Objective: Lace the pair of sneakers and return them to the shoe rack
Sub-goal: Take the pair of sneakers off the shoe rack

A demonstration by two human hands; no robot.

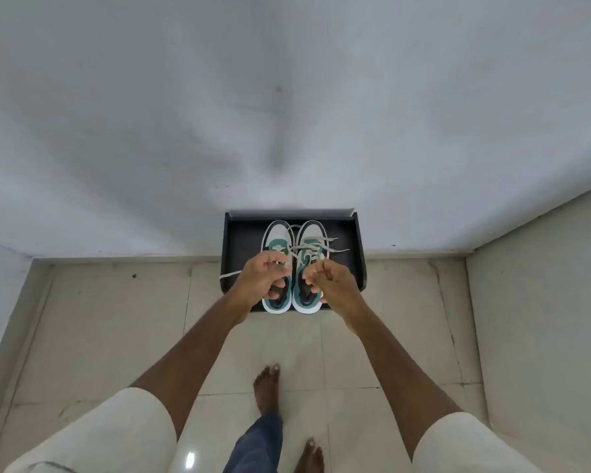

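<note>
Two white, teal and black sneakers stand side by side, toes toward the wall, on a black shoe rack [352, 264]. The left sneaker [276, 238] and the right sneaker [313, 245] have loose pale laces [325, 243] lying across them. My left hand [261, 278] is above the left sneaker's heel, fingers curled around a lace whose free end [226, 276] trails off the rack's left edge. My right hand [328, 283] is above the right sneaker's heel, fingers pinched on a lace. Both hands hide the shoes' openings.
The rack stands against a white wall [287, 114] on a beige tiled floor [116, 329]. A second wall [543, 319] closes the right side, another the left. My bare feet [268, 384] are on the tiles just behind the rack.
</note>
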